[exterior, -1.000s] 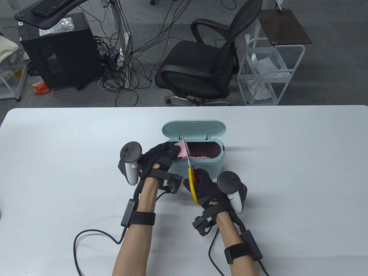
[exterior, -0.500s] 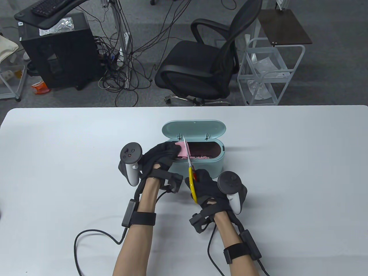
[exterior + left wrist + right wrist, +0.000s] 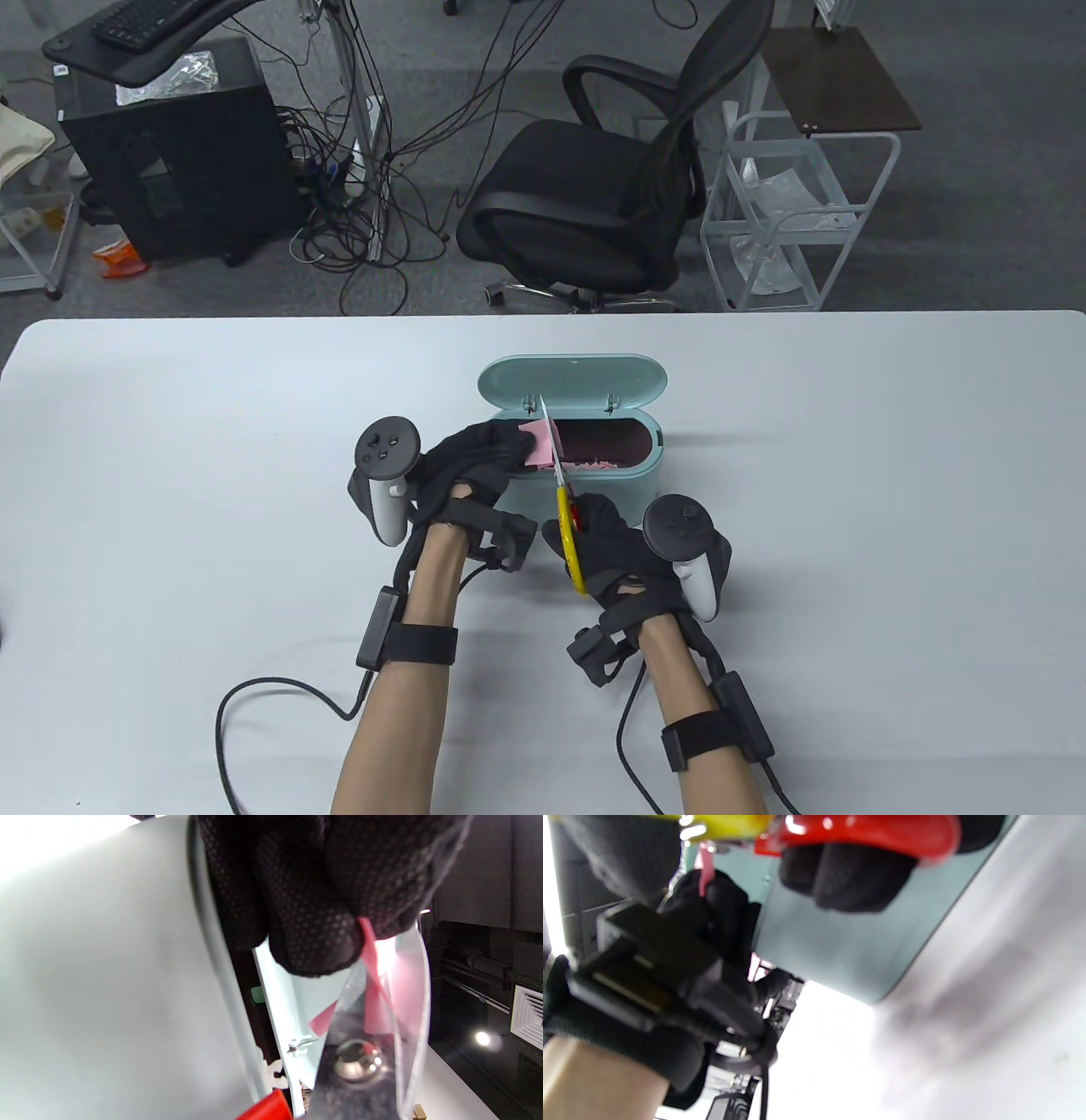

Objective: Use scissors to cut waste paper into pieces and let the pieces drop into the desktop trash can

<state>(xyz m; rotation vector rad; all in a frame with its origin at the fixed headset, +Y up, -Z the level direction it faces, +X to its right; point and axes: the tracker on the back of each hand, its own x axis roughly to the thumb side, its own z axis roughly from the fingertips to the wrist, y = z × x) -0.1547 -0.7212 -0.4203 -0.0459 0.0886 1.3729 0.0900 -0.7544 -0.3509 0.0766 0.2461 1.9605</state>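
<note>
The pink waste paper (image 3: pixel 537 440) is being held over the left end of the open teal desktop trash can (image 3: pixel 585 492), which is standing near the middle of the table (image 3: pixel 848 509), and the change since a second ago is being carried mainly by the right hand (image 3: pixel 615 556): it is being moved slightly toward the far edge of the table, so that the scissors (image 3: pixel 562 501) are being pushed a little deeper along the paper's right edge, their tips now reaching just in front of the hinges of the raised lid (image 3: pixel 573 379). The scissors' yellow and red handles are being gripped by the curled fingers of the right hand, as is being confirmed in the right wrist view by the fingers (image 3: pixel 846 878) wrapped through the red loop. The paper is being pinched between the thumb and fingers of the left hand (image 3: pixel 471 467), which is hardly being shifted; in the left wrist view the fingertips (image 3: pixel 314 938) are being pressed on the pink sheet directly above the blades and pivot. Pink scraps (image 3: pixel 594 466) are already being collected inside the can. It is being judged that another cut is being driven through, and that the next strip is being positioned to drop straight into the opening and not onto the table.
</note>
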